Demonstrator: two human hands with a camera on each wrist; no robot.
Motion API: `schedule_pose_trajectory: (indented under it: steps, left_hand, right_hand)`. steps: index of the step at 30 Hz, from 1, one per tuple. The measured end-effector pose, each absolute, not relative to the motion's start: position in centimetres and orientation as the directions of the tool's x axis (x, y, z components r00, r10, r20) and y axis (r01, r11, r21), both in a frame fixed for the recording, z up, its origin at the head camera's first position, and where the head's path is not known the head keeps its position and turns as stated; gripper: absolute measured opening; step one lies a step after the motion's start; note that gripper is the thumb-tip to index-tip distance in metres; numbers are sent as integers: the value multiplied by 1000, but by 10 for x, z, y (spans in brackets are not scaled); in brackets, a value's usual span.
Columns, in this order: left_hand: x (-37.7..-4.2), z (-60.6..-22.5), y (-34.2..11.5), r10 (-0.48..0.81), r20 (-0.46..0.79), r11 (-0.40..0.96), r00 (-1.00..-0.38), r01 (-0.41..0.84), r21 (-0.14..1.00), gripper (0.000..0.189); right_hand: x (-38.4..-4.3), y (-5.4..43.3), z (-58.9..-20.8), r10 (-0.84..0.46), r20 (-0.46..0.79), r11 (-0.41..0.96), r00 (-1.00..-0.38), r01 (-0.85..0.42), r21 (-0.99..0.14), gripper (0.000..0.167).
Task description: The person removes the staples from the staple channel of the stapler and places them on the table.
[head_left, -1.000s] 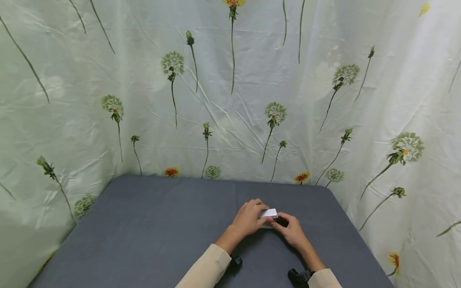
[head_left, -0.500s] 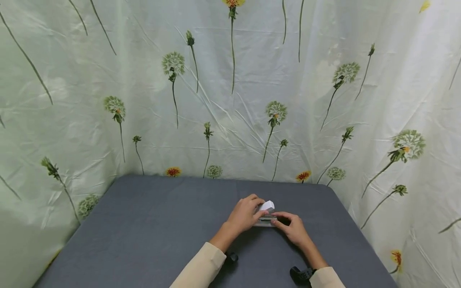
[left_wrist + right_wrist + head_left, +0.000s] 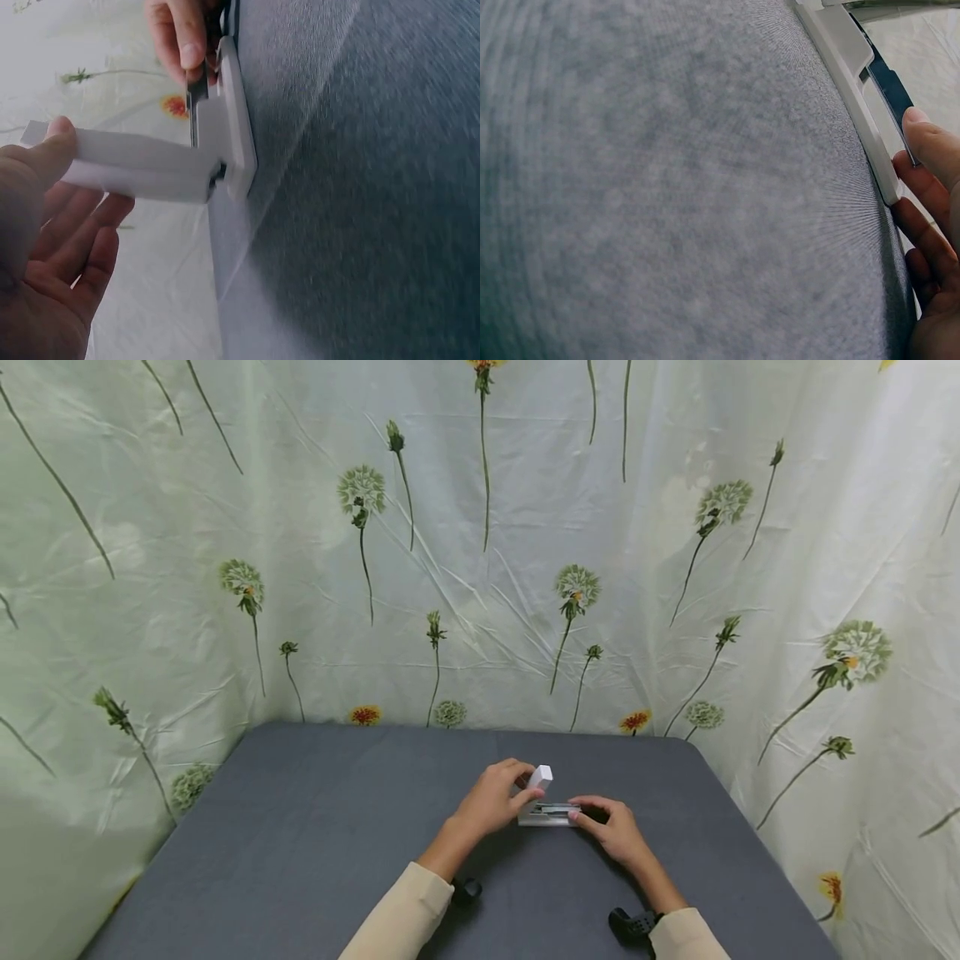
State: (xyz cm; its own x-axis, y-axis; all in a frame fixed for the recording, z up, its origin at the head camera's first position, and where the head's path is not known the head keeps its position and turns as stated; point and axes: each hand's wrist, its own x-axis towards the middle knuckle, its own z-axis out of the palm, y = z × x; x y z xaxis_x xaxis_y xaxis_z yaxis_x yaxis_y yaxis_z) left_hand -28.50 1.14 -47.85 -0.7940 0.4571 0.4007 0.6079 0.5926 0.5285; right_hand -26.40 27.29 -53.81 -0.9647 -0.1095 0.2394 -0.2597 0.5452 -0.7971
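Note:
A white stapler [image 3: 546, 820] rests on the grey table with its top cover [image 3: 142, 161] swung up steeply from the base. My left hand [image 3: 491, 797] pinches that raised cover between thumb and fingers. At the other end, my right hand [image 3: 613, 832] holds the front of the stapler; in the right wrist view its thumb [image 3: 922, 131] lies on the tip of the dark metal magazine [image 3: 889, 86], with fingers beneath. The magazine is exposed over the white base [image 3: 238, 120]. In the left wrist view the cover's hinge end meets the base.
The grey cloth-covered table [image 3: 337, 827] stretches wide to the left of the hands. Behind it hangs a pale curtain [image 3: 480, 568] printed with dandelions. A black wrist camera mount [image 3: 632, 927] sits under the right wrist.
My left hand has drawn back leftward, tilting the stapler's cover from nearly flat to steeply raised, so the magazine shows. My right hand has stayed at the front end.

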Motion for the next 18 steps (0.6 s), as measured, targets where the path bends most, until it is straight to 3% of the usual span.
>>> schedule_pose_trajectory:
  steps: [9,18]
  left_hand:
    - [-287,-481,-4,454,360,553,-815,574,604,25]
    - [-284,-483,-18,446,338,540,-829,550,637,36]
  right_hand:
    - [-264,272,-538,-93,209,565,-974,-224,-794,26]
    - [-265,272,-538,-93,187,574,-978,-206,-793,27]
